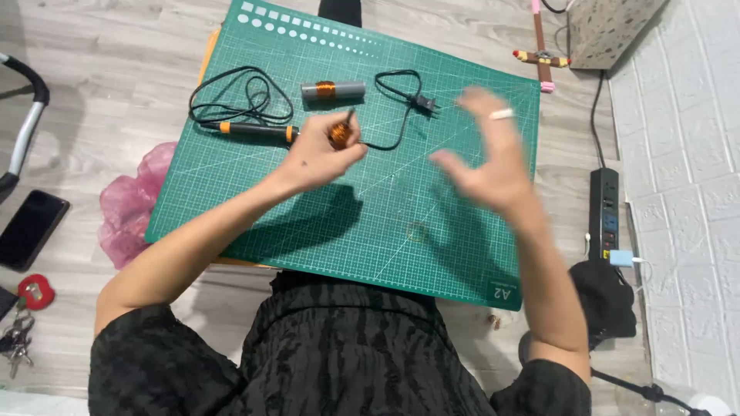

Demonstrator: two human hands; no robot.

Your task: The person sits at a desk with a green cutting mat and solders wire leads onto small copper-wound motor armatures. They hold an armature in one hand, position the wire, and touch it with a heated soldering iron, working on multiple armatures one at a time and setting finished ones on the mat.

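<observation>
The left hand (320, 154) pinches a small copper-wound coil (340, 133) in its fingers, just above the green cutting mat (385, 223) near its far middle. The right hand (489, 154) hovers blurred over the mat, fingers spread and holding nothing. Just beyond the coil lie an orange-handled soldering iron (254, 129) and a grey cylinder (333, 91).

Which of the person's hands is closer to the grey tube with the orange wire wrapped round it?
Left. The left hand is just below the grey tube, holding a small orange coil. The right hand is raised farther off, to the tube's right.
</observation>
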